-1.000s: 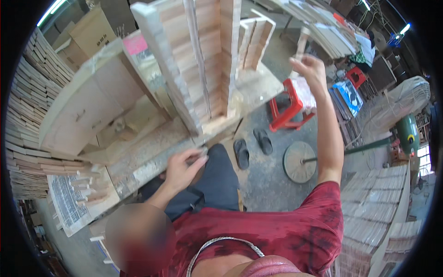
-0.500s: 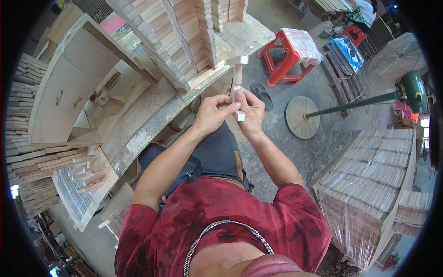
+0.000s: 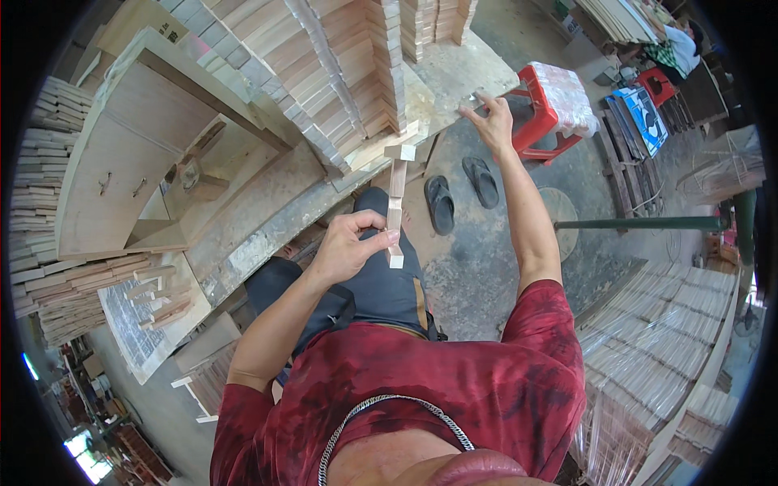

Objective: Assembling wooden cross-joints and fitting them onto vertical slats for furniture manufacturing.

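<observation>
The left hand [image 3: 350, 247] is closed around the lower part of a slim pale wooden stick with small square blocks at both ends [image 3: 396, 204], thumb and fingers pinching it so that it stands roughly upright above the person's dark-trousered lap, its upper block close to the edge of the dusty, sawdust-strewn grey table [image 3: 267, 219]. The right hand [image 3: 489, 120] is stretched out well away from the stick, fingers spread and empty, hovering at the far edge of the table beside a red plastic stool with a clear plastic-wrapped seat [image 3: 555, 101]. On the table stand tall stacks of pale short wooden blocks [image 3: 340, 65], packed in leaning rows. To the left sits a curved light plywood cabinet piece with small handles [image 3: 121, 162], and below it lie more loose wooden slats [image 3: 73, 283]. On the concrete floor between the stick and the stool rests a pair of dark sandals [image 3: 462, 190]. Bundles of thin wooden strips [image 3: 656, 348] are stacked at the right.
</observation>
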Demonstrator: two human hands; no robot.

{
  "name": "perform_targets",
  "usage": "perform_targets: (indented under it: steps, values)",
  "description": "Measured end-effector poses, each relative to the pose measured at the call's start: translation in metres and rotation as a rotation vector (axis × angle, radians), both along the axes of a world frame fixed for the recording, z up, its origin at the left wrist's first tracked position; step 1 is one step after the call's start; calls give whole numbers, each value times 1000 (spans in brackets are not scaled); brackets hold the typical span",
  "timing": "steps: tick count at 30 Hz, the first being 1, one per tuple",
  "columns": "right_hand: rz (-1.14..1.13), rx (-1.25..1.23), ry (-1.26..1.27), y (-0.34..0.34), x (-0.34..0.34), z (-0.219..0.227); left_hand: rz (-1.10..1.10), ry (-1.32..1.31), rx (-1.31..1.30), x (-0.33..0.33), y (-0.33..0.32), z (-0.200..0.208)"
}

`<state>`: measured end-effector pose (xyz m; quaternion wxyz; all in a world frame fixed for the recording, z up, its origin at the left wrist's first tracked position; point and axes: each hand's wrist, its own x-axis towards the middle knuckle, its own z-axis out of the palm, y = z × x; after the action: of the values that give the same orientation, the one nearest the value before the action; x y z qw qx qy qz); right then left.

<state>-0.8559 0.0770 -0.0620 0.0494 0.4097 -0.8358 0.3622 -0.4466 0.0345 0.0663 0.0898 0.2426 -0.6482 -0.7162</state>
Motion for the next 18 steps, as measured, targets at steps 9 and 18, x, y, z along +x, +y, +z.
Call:
perform_targets:
  steps: [9, 18]
  values:
    - [-52, 0, -42, -3, 14, -4, 0, -26, 72, 0, -7, -1]
    - [-5, -43, -65, -1, 24, -6, 21, -49, 71, 19, 6, 20]
